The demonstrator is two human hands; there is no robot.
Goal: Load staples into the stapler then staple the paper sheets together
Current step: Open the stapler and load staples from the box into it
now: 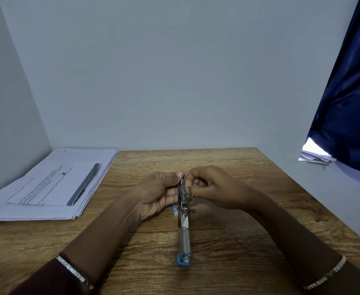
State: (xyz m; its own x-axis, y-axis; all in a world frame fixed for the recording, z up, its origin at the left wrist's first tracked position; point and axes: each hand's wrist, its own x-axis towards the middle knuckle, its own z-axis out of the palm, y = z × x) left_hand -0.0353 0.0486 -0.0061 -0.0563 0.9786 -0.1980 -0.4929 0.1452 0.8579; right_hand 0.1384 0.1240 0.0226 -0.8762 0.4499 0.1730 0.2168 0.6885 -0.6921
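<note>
My left hand (pixel 155 192) grips the far half of the stapler (pixel 184 231), thumb and fingers (pixel 179 174) curled round its metal top. My right hand (pixel 215 188) comes in from the other side with its fingertips pinched tight against the open rail, on what I take for a short strip of staples (pixel 192 197) — it is too small to be sure.

The stapler is swung open. Its long steel arm runs from my fingers down towards me and ends in a blue tip that looks to rest on the worktop (pixel 238 241).

I judge it rigid and fairly heavy for its size, smooth enough to slip, and sprung at the hinge. So the body is the place to hold it, clear of the channel. The strip will be light and brittle — I'd pinch it by its sides, gently, or it snaps.

The paper sheets (pixel 53 184) lie well to the left of my fingers, with a pen (pixel 83 184) on top of them.
</note>
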